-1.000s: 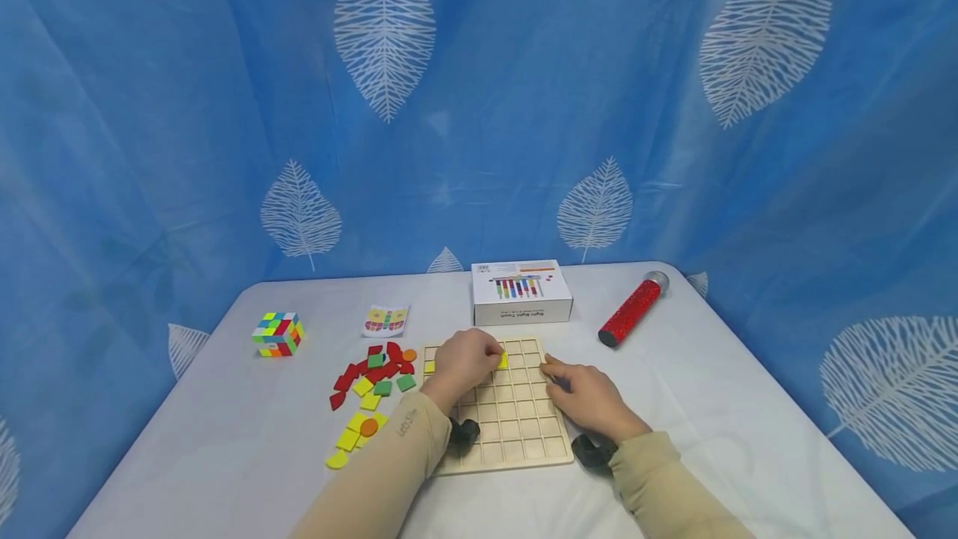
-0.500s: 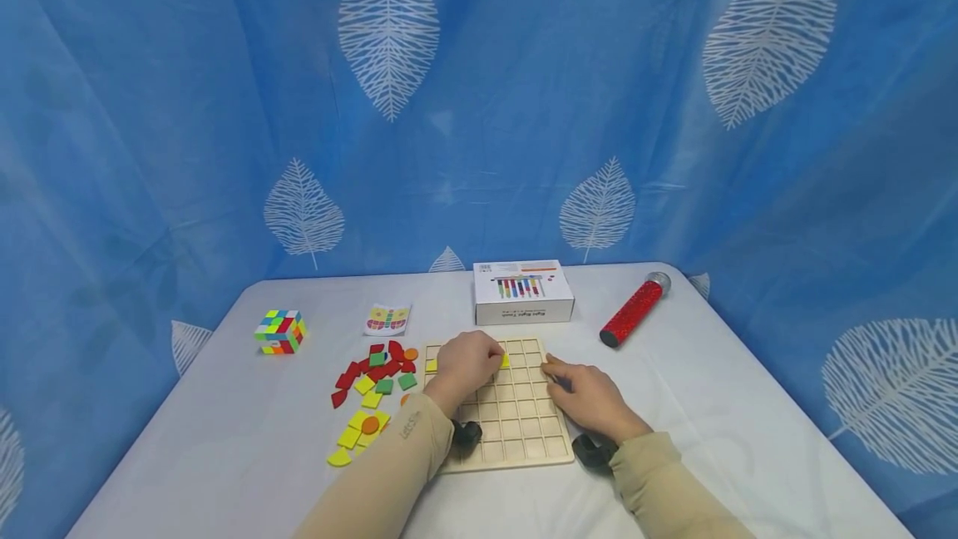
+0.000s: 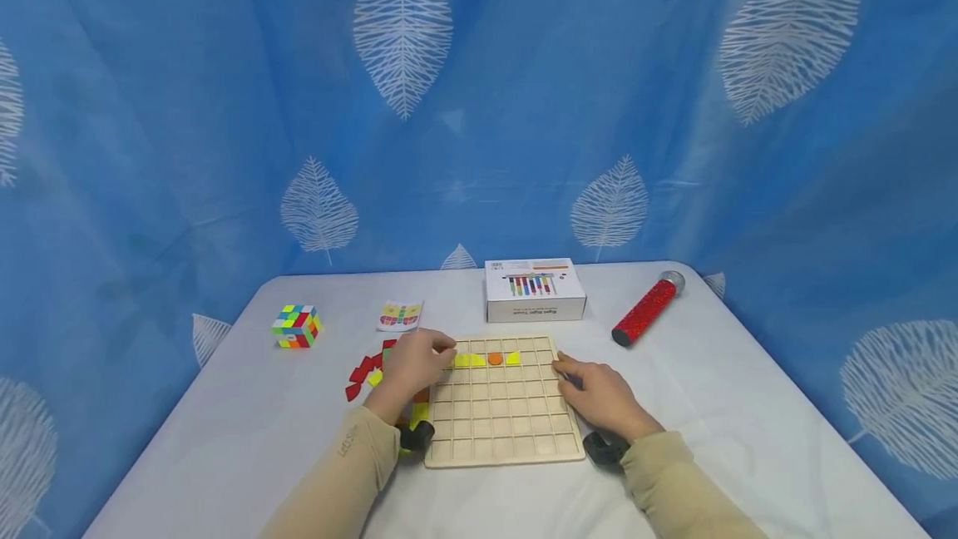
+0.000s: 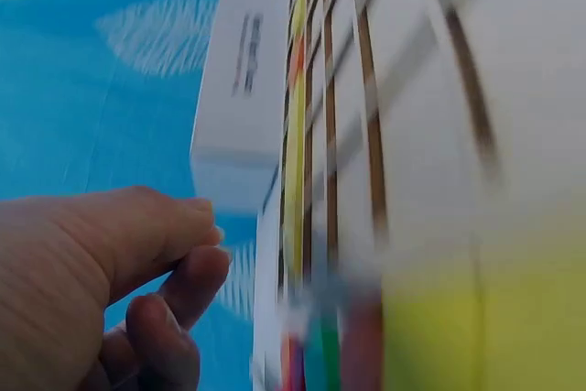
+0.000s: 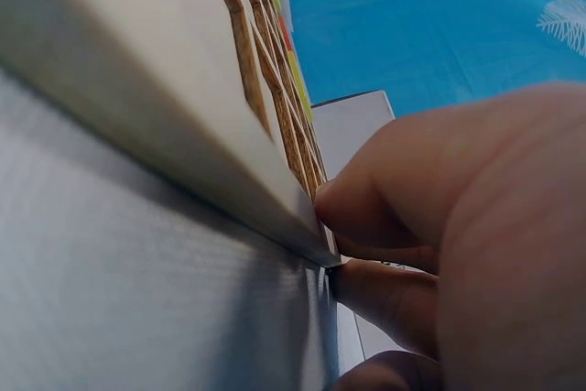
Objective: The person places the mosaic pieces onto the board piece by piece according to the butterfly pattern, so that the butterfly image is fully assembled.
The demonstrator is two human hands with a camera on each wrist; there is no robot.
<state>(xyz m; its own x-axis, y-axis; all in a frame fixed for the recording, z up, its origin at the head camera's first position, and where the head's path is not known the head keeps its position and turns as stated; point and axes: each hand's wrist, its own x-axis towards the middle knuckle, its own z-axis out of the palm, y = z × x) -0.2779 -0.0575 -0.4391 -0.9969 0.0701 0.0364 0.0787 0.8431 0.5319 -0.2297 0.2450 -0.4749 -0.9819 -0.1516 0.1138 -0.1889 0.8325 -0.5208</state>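
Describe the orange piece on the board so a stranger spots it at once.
On the white table, find the light wooden grid board in front of the white box. Near the board's far edge runs a short row of coloured pieces. The orange piece sits there between yellow pieces, set apart by its round shape and orange colour.

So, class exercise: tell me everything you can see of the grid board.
The grid board is pale and wooden-looking, divided into cells by thin raised strips. It lies on the white cloth. Yellow pieces and an orange disc sit in a row near its far edge. The right hand grips its right edge; the left hand hides its far left corner.
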